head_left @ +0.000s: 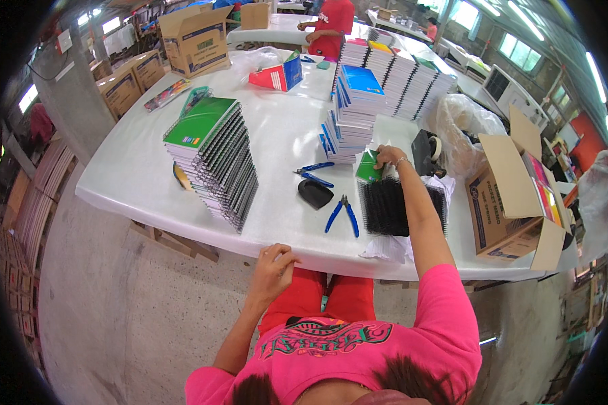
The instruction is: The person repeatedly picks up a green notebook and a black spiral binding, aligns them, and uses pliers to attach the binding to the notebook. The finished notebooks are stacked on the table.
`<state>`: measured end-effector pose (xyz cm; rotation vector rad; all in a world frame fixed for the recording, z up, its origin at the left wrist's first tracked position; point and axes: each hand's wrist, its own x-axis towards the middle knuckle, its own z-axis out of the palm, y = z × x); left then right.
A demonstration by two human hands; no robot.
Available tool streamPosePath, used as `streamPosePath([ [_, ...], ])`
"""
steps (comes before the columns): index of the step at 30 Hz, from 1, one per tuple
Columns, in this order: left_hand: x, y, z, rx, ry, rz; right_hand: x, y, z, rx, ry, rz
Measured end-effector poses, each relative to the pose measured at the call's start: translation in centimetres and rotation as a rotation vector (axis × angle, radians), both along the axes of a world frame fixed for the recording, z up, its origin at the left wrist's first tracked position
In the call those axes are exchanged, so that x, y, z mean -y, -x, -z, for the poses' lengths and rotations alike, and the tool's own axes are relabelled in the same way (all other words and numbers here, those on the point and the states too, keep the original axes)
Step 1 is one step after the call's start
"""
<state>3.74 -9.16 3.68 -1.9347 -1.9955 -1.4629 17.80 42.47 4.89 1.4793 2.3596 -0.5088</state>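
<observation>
My right hand reaches forward over the table, its fingers closed on the edge of a small green notebook. How much of that notebook lies under the hand is hidden. Just below it sits a bundle of black binding wires, partly behind my forearm. My left hand rests at the table's near edge, fingers curled in, with nothing seen in them. Blue-handled cutters, a second blue-handled pair and a black rounded object lie between the bundle and a tall stack of green spiral notebooks.
Blue notebooks are stacked in the middle, with taller notebook stacks behind. An open carton stands at the right, beside clear plastic. Cartons stand far left. A person in red is across the table.
</observation>
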Motion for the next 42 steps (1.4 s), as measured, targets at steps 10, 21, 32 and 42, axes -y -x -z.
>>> streamPosePath([
  [10, -0.6, -1.4, -12.7, 0.373, -0.284, 0.212, 0.8, 0.3, -0.6, -0.021, -0.015, 0.006],
  [21, 5.6, -6.0, -23.1, 0.508, -0.603, 0.830, -4.2, -9.0, 0.3, -0.411, -0.635, -0.080],
  [32, -2.1, -3.7, -17.9, -0.114, -0.305, 0.221, 19.6, -10.4, -5.1, -1.382, -0.523, 0.062],
  [42, -5.8, -1.2, -8.2, -0.282, 0.165, 0.059, 33.5, -7.4, -3.3, -1.376, -0.030, 0.007],
])
